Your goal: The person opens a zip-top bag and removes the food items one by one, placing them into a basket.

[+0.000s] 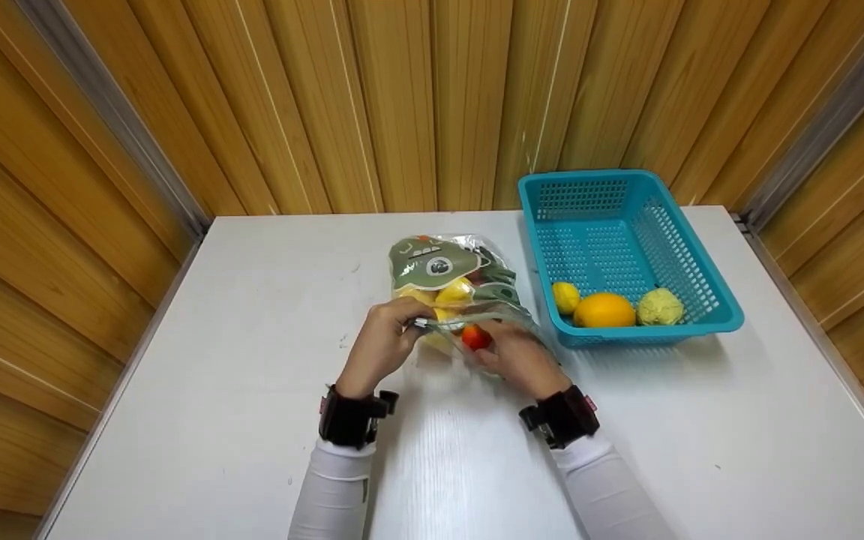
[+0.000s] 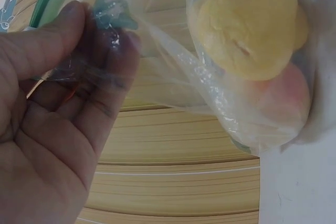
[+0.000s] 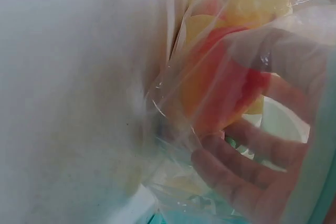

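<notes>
Fruit (image 3: 226,74), red and yellow, sat inside the bag (image 1: 432,259) near its mouth, clasped by the right hand (image 1: 520,358); it looked light, firm and smooth, best held round its middle. The left hand (image 1: 385,337) pinched the bag's edge, limp film that seemed likely to slip. A basket (image 1: 649,332) stood just right of the bag.

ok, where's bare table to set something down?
Bare: the table left of the plastic bag, out to the left wall; also in front of the blue basket, right of the right sleeve. The basket's rear floor is free. Crowded: the bag's mouth, with left hand, right hand and red fruit; the narrow bag-basket gap; the basket's front end, holding produce.
</notes>
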### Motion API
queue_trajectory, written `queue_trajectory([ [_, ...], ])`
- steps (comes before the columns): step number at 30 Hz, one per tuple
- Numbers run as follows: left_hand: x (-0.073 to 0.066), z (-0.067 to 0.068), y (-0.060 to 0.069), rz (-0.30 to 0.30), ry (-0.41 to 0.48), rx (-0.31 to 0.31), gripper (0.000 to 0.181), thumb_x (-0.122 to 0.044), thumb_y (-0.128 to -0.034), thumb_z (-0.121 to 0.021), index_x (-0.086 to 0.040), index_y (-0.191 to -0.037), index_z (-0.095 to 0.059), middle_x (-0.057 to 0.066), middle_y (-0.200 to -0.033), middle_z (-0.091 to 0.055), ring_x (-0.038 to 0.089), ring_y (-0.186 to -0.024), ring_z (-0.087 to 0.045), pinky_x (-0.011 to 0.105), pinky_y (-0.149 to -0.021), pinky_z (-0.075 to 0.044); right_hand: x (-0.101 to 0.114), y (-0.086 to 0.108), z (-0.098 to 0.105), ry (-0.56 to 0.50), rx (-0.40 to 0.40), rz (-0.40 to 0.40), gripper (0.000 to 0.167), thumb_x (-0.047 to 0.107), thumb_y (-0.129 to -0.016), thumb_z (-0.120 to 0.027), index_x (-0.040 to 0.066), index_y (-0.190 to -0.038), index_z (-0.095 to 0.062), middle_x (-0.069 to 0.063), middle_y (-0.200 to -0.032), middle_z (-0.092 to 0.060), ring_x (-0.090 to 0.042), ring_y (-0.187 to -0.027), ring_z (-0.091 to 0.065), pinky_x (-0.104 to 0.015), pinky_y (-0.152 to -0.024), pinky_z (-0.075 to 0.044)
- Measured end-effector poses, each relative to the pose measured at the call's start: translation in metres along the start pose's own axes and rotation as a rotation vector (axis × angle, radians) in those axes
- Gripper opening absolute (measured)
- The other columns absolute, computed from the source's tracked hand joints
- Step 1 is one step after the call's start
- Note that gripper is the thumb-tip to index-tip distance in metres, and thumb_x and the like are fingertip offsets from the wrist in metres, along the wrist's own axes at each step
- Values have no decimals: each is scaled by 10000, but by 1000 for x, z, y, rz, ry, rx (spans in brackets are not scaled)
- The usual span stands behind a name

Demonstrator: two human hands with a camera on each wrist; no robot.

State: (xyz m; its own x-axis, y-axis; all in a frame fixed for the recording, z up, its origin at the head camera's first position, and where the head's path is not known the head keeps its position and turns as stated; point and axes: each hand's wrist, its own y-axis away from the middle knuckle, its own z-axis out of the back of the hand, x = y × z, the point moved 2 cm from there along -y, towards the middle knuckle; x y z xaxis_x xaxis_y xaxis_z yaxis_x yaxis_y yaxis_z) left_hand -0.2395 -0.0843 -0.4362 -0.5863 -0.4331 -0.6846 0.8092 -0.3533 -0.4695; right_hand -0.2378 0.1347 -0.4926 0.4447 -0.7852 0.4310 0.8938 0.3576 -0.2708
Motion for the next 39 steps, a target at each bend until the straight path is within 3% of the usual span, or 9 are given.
queue_trajectory([
  [6,0,0,0,9,-6,-4,181,124,-833,-718,-38,-890,-775,53,-915,-742,159,-881,-680,345,-818,-577,0,3,4,-64,18,-87,457,218,-950,-744,79,-1369,-626,-130,-1291,-672,-281,-1041,-650,-458,-984,-540],
  [9,0,0,0,8,-4,-14,171,120,-828,-728,-36,-885,-769,52,-910,-742,149,-873,-674,346,-811,-576,1,5,7,-38,8,-91,450,205,-966,-716,54,-1376,-607,-124,-1033,-699,-258,-816,-635,-439,-786,-572],
  [11,0,0,0,8,-4,-18,176,126,-827,-725,-35,-882,-768,52,-908,-743,143,-869,-669,344,-808,-575,2,5,10,-7,-8,-56,432,206,-978,-701,42,-1369,-617,-90,-836,-636,-226,-663,-565,-398,-633,-520],
  [15,0,0,0,17,-4,-21,187,136,-830,-715,-36,-882,-768,48,-906,-745,122,-869,-662,338,-811,-576,5,5,14,27,-16,-18,226,186,-978,-694,14,-1123,-685,-40,-667,-483,-205,-564,-494,-376,-533,-443],
  [18,0,1,0,13,1,-22,184,129,-838,-713,-40,-885,-768,43,-904,-744,117,-869,-660,337,-814,-575,8,3,18,12,-4,-20,168,148,-952,-718,18,-1045,-665,-94,-742,-573,-250,-633,-540,-421,-618,-509],
  [22,-1,1,0,13,15,-19,166,117,-842,-716,-33,-889,-767,50,-903,-743,163,-873,-679,346,-823,-578,15,1,27,-24,13,8,317,109,-918,-761,-13,-1194,-664,-184,-994,-697,-304,-781,-611,-463,-768,-564],
  [25,-1,1,0,22,21,-14,145,104,-846,-722,-25,-892,-767,60,-902,-743,202,-880,-694,357,-831,-582,21,2,35,-27,25,34,321,106,-907,-776,-26,-1183,-677,-198,-1081,-718,-321,-860,-646,-482,-829,-579],
  [32,-1,0,0,20,16,-10,126,85,-849,-736,-29,-889,-769,61,-912,-744,186,-874,-683,345,-819,-578,29,5,48,-70,-33,68,70,-19,-882,-678,-18,-910,-742,-119,-861,-715,-258,-741,-619,-417,-678,-566],
  [39,0,-1,0,18,16,-12,133,93,-849,-733,-30,-887,-766,63,-910,-742,187,-876,-691,350,-818,-583,21,3,36,-25,49,61,269,9,-859,-770,12,-1127,-748,-153,-1112,-744,-330,-952,-699,-488,-837,-589],
])
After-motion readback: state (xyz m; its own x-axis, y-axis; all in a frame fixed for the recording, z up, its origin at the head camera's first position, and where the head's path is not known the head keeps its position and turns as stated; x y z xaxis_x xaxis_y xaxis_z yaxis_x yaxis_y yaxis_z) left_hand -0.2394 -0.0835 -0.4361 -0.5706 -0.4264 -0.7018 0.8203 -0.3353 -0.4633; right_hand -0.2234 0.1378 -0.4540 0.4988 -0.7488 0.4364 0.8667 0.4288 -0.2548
